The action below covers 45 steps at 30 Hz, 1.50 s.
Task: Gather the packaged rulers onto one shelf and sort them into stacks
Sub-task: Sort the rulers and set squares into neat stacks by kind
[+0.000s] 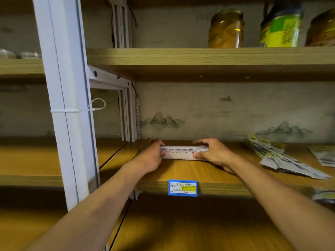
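Two jars of yellow preserves (226, 29) and a green-labelled bottle (281, 24) above; blue price tag (182, 188) on shelf edge.

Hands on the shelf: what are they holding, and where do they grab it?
Both hands hold a stack of packaged rulers by its ends: left hand on the left end, right hand on the right.

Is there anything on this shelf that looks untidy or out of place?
Yes. On the right of the wooden shelf, a loose pile of packaged rulers lies fanned out at an angle. The stack of rulers between the left hand and right hand looks squared.
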{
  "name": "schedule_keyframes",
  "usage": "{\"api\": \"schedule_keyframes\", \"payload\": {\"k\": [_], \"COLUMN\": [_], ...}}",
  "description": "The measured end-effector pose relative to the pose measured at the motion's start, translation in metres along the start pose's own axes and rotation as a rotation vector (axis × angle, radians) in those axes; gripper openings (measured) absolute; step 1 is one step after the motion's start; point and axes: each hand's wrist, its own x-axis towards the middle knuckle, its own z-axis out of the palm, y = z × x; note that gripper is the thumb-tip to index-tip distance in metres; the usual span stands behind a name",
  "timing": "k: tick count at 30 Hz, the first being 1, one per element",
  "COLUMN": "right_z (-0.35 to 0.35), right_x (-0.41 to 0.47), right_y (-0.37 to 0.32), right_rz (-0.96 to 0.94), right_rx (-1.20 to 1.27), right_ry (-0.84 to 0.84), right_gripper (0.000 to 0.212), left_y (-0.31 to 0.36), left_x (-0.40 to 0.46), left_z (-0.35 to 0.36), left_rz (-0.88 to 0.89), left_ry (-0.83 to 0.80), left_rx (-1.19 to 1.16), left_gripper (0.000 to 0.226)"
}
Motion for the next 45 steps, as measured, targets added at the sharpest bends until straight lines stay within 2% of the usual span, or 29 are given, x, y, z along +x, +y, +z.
{"api": "schedule_keyframes", "payload": {"k": [3,6,11,19,28,33,36,41,45], "right_z": [0.007,0.009,0.008,0.006,0.006,0.007,0.01,0.009,0.01], "right_x": [-0.002,-0.006,-0.01,-0.009,-0.006,-0.005,-0.006,-0.007,-0.008], "right_y": [0.003,0.004,0.001,0.004,0.008,0.008,0.006,0.005,0.003], "right_rz": [-0.034,-0.076,-0.121,-0.133,-0.145,-0.168,-0.218,-0.195,-0.197], "right_rx": [-0.018,-0.059,-0.108,-0.076,-0.045,-0.147,-0.236,-0.186,-0.196], "right_ry": [0.069,0.081,0.001,0.055,0.034,0.084,0.065,0.013,0.0], "right_gripper": [0.05,0.057,0.04,0.033,0.038,0.041,0.04,0.042,0.043], "left_y": [0.0,-0.001,-0.004,-0.009,-0.013,-0.014,-0.012,-0.006,-0.006], "left_x": [-0.001,0.0,0.0,0.002,0.002,0.002,0.0,-0.007,-0.009], "left_z": [0.008,0.008,0.008,0.011,0.01,0.011,0.009,0.002,0.003], "left_rz": [0.006,0.003,0.017,0.038,0.05,0.072,0.073,0.08,0.084], "left_ry": [0.054,0.056,0.043,0.02,-0.004,-0.02,-0.011,-0.052,-0.014], "left_rx": [0.09,0.054,0.062,0.01,0.032,0.032,0.008,-0.07,-0.071], "left_gripper": [0.028,0.026,0.025,0.021,0.026,0.026,0.026,0.027,0.031]}}
